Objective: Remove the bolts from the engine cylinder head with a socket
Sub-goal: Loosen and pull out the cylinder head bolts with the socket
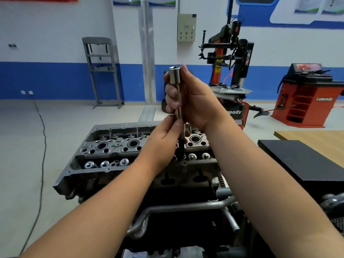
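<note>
Right hand [193, 101] grips socket [175, 84] (upright), left hand [163, 140] pinching below.

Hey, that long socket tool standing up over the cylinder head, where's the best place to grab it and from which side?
Judging by its pose, grip the socket tool on its slim shaft, from the side. It stands nearly upright, and its wide top end faces up. The right hand wraps the shaft; the left hand pinches lower, above the cylinder head.

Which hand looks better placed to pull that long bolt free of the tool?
Probably the left hand: it pinches the dark bolt just below the socket tool, which the right hand grips upright above the cylinder head.
</note>
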Demonstrator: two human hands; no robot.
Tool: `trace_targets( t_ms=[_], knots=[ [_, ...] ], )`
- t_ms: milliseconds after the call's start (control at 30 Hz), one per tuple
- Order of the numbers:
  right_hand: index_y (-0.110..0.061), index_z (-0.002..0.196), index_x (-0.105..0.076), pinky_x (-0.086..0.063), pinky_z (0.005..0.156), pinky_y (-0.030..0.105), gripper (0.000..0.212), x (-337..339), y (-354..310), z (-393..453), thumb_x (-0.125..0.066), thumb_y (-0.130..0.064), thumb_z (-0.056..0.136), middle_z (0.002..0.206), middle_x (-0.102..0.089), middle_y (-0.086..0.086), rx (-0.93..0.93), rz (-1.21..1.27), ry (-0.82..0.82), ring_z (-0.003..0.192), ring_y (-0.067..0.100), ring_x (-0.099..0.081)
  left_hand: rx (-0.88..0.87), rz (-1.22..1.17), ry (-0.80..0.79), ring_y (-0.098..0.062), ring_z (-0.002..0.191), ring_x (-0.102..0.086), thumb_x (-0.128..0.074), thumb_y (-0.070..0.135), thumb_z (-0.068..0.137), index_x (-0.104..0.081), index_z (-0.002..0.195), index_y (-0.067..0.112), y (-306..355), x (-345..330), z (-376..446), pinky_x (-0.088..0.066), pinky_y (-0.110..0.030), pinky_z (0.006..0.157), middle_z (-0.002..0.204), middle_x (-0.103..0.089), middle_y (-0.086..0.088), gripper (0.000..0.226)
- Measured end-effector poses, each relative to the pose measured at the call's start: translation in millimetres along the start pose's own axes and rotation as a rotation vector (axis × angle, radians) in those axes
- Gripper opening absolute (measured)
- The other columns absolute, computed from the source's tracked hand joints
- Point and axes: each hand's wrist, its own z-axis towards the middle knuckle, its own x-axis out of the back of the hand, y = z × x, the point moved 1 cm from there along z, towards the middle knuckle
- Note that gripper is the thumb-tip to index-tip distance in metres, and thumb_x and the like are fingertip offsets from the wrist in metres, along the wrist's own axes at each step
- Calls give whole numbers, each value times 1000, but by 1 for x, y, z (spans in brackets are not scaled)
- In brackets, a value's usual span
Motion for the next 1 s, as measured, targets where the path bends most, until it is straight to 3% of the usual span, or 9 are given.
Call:
trace_targets(
  t_ms=[133, 267, 433, 500, 567, 667, 733, 833, 1000],
  knots=[
    [-11, 102, -64, -40, 57, 30, 47, -15, -18, -4, -41, -51, 102, 74, -58, 2, 33, -176, 170, 56, 17, -47, -8, 90, -37, -9, 85, -69, -43, 61, 92, -60, 95, 48, 5, 0, -1, -47, -30, 70, 92, -72, 14, 21],
    [-16, 74, -53, -29, 43, 24, 38, -38, -18, -7, -46, -42, 102, 52, -44, -2, 170, -229, 375, 41, 13, -33, -3, 130, -50, 1, 57, -57, -51, 70, 89, -56, 96, 53, 9, 2, -5, -44, -17, 51, 90, -71, 12, 19],
    [-19, 67, -38, -21, 44, 24, 36, -45, -20, -13, -44, -29, 101, 49, -30, -3, 81, -226, 380, 41, 13, -22, 52, 14, -128, -10, 90, -72, -41, 56, 97, -64, 107, 41, 13, 2, -11, -50, -35, 76, 99, -74, 12, 29],
    [-18, 69, -43, -23, 46, 27, 37, -47, -18, -19, -48, -36, 101, 51, -35, -2, 107, -224, 466, 43, 13, -26, 39, 31, -123, -8, 88, -72, -43, 50, 102, -63, 112, 38, 14, 2, -12, -49, -31, 74, 99, -74, 12, 26],
    [-15, 77, -53, -36, 49, 28, 36, -49, -10, -31, -55, -44, 99, 59, -49, 0, 207, -302, 573, 49, 14, -41, -1, 70, -111, -1, 81, -70, -49, 46, 106, -62, 110, 40, 15, 2, -12, -48, -22, 67, 96, -73, 16, 15],
    [-20, 98, -65, -57, 72, 32, 19, -45, 9, -49, -63, -38, 94, 78, -66, -6, 326, -506, 634, 73, 14, -64, -2, 72, -108, -3, 84, -71, -57, 45, 104, -62, 111, 37, 14, 2, -8, -57, -28, 75, 99, -75, 13, 12],
    [-22, 104, -68, -59, 82, 39, 12, -40, 22, -57, -66, -26, 94, 86, -69, -8, 371, -611, 668, 85, 14, -68, 19, 36, -122, -3, 86, -71, -58, 44, 104, -63, 114, 36, 13, 2, -6, -56, -34, 78, 101, -75, 13, 14],
    [-18, 107, -69, -58, 81, 29, 12, -33, 39, -61, -67, -18, 95, 89, -71, -9, 476, -665, 720, 88, 11, -69, 50, -37, -179, -5, 95, -70, -47, 47, 107, -65, 126, 37, 13, 3, -7, -54, -33, 81, 112, -75, 11, 27],
    [-22, 108, -61, -59, 78, 31, 12, -23, 53, -54, -63, -24, 97, 95, -73, -1, 605, -581, 691, 89, 15, -72, 72, -130, -182, -11, 97, -73, -42, 40, 111, -64, 129, 33, 9, 4, -5, -54, -35, 81, 109, -77, 8, 28]
  ],
)
